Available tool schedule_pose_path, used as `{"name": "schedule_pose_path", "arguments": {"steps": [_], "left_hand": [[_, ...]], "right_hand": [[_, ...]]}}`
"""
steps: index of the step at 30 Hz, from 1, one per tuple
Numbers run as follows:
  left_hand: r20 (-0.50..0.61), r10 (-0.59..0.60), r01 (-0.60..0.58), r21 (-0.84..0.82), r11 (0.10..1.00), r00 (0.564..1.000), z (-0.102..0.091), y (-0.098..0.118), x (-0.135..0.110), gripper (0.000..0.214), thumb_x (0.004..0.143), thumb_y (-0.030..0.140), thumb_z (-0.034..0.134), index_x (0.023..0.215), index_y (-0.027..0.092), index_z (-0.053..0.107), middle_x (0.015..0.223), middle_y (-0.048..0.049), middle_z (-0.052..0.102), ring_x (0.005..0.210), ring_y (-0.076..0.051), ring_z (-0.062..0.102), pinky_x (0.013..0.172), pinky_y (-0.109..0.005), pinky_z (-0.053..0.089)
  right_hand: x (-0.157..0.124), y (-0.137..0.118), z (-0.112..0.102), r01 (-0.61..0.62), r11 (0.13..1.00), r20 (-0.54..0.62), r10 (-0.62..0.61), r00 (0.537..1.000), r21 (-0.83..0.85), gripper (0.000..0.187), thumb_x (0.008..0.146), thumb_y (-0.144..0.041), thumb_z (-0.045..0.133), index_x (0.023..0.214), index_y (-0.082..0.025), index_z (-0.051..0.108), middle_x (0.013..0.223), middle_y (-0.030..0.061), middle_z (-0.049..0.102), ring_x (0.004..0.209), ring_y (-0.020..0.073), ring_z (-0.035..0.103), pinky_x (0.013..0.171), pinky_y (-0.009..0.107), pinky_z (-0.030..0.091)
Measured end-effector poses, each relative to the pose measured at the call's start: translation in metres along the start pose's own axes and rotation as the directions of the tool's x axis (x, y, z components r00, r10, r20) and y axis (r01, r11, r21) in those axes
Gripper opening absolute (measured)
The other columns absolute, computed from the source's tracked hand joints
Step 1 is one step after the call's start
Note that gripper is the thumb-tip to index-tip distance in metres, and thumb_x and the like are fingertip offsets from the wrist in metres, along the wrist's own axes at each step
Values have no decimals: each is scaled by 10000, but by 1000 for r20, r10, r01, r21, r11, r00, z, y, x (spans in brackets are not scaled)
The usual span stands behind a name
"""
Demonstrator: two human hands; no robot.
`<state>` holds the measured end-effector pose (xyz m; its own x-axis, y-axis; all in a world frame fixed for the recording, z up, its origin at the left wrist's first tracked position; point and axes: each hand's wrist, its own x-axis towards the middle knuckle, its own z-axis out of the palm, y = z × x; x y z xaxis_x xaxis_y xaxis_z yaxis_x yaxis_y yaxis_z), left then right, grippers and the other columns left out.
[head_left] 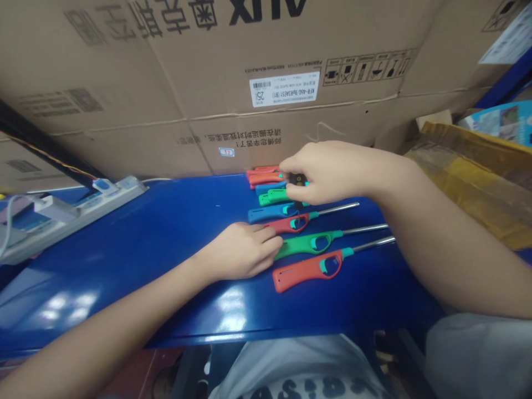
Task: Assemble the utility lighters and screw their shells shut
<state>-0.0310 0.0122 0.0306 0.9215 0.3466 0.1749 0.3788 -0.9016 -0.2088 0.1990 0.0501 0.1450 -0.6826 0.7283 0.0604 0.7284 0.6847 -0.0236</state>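
Note:
Several long-necked gas lighters lie side by side on a blue table, handles to the left and metal necks to the right. My left hand (246,250), fingers curled, closes over the handle end of a green lighter (305,244). Its index finger also rests by a red lighter (286,224). Nearest my body lies another red lighter (299,273), untouched. My right hand (322,173) pinches a small black object (298,179) with yellowish round marks above the far lighters; its kind is unclear. Beneath it are a blue lighter (269,212), a green one (277,195) and red ones (264,178), partly hidden.
A large cardboard box (166,83) stands like a wall along the table's back edge. On the left lies a white power strip (112,200) with plugs and cables. An open taped carton (477,177) sits at the right. The blue tabletop (174,213) is shiny.

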Motion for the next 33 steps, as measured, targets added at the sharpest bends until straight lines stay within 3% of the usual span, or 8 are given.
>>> {"name": "schedule_pose_path", "arguments": {"steps": [4,11,17,20,23,26,29,33], "left_hand": [[-15,1,-2,-14,1000,1000,1,3,0,240,1029,245,421,836,182,550,767,-17,623,636,-164,585,589,-318,405],[-115,-32,30,-16,999,993,7,0,-3,365,1066,304,408,760,184,567,667,4,620,572,-148,584,560,-310,381],[-51,-65,60,-88,994,997,3,-2,-5,362,1071,326,409,781,188,578,687,7,632,589,-139,591,576,-299,369],[-14,-167,163,-150,975,986,-4,-11,-7,351,1072,327,380,806,198,569,724,5,644,607,-137,586,578,-283,365],[58,-431,435,-107,894,901,-9,-39,-17,363,1068,373,345,819,206,550,758,-18,645,646,-167,596,584,-281,372],[105,-675,675,38,737,730,-4,-77,-33,353,1047,397,336,861,207,567,873,-72,676,774,-238,643,605,-304,395],[176,-787,787,83,611,592,8,-105,-47,365,1029,401,328,890,201,601,984,-108,692,875,-275,667,662,-326,445],[214,-799,806,76,587,562,21,-116,-54,385,1015,406,331,921,199,641,1029,-116,699,927,-289,673,719,-349,485]], "right_hand": [[-3,3,-1,26,999,38,-28,999,42,192,840,-346,561,710,-208,591,616,10,595,502,122,392,542,320,223],[-5,5,-4,-73,997,94,71,993,12,163,820,-333,566,730,-210,625,629,12,621,497,121,405,533,317,231],[-5,8,-3,-106,994,122,105,987,1,232,842,-407,565,782,-211,674,650,25,644,511,128,426,545,317,238],[-5,8,-3,-105,994,123,104,987,3,247,848,-421,565,812,-213,695,664,25,654,523,131,434,557,318,248],[-7,8,-3,-102,995,118,100,988,13,233,841,-411,580,818,-216,704,656,18,647,521,131,432,563,321,250],[-8,8,-3,-100,995,94,97,991,24,209,836,-396,596,803,-222,707,633,9,633,517,133,433,567,323,248],[-8,9,-2,-81,996,74,79,994,27,203,837,-389,601,763,-223,691,599,3,612,508,131,420,562,320,239],[-8,12,-1,-56,998,64,55,996,12,213,835,-371,603,694,-217,644,552,-10,564,474,118,374,550,320,231]]}}
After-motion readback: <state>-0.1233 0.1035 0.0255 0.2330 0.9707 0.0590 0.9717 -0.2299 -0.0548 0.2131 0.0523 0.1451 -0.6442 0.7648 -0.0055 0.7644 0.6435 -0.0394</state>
